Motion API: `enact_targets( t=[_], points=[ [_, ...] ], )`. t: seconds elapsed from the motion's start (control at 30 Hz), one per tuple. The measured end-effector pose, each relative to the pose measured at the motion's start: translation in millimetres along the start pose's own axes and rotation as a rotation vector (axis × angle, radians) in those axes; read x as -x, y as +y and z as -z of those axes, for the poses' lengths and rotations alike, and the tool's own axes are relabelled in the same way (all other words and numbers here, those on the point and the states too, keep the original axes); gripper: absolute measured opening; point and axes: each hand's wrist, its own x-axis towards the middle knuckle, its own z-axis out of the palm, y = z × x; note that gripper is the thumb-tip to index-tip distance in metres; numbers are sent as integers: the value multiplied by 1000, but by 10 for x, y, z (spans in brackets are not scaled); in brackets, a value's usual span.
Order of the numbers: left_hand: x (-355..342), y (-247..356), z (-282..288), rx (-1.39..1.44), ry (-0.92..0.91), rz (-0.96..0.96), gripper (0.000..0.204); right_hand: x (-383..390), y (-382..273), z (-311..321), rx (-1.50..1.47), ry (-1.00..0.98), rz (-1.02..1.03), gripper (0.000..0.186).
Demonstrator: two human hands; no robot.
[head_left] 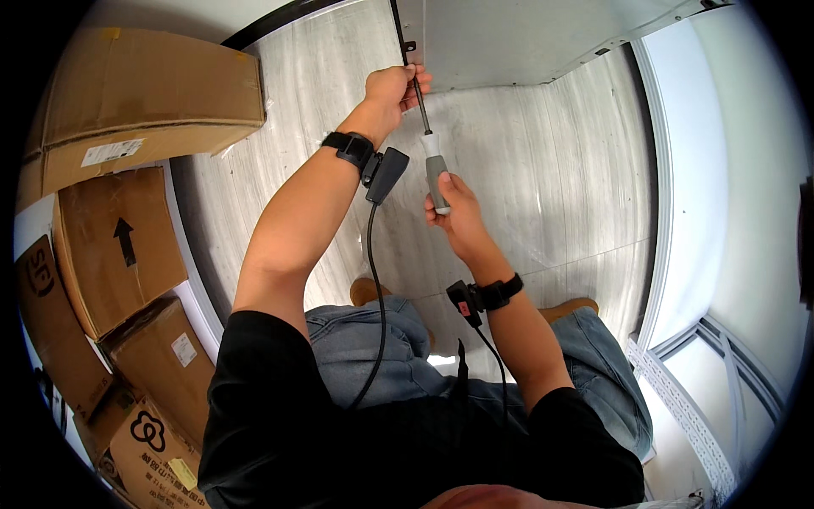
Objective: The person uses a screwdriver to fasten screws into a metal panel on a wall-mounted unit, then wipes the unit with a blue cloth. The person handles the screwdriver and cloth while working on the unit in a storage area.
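Note:
My right hand (460,214) is wrapped round the grey and white handle of a screwdriver (436,174). Its long thin metal shaft points away from me, up to the edge of a large light-grey metal panel (526,38). Close to the shaft's far end, my left hand (397,92) has its thumb and fingers closed about the shaft, beside the panel's dark edge strip (398,30). A small dark bracket (410,47) sits just beyond those fingers. The shaft's tip, and any screw at it, is hidden by the fingers.
Cardboard boxes (127,246) are stacked along the left side. A white ledge (687,170) runs down the right, with a perforated white metal strip (678,399) nearer me. Cables (373,288) hang from both wrist-worn devices. Grey wood-look flooring (560,170) lies below.

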Motion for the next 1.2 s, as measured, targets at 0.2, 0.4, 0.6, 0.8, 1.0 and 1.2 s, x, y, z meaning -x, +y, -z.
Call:
enact_targets(
  t=[0.2,0.4,0.6,0.8,1.0,1.2],
  points=[
    [117,-18,-17,-7,-22,-8,26,140,-187,267,102,22,15,43],
    [212,-5,-71,-99,-257,112,30,333,-809,514,369,57,20,39],
    [342,102,-631,-223,-436,49,31,1120,-2217,1057,930,220,22,39],
    [726,201,-1879,-515,-608,-67,32,2871,-3694,1771,1411,432,75,40],
    [1095,-428,-3603,-760,-769,-163,28,3618,-3477,3375,1186,555,254,38],
    [1049,-1624,-4854,-960,-762,-592,28,3100,-2150,4907,356,460,407,35]
  ],
)
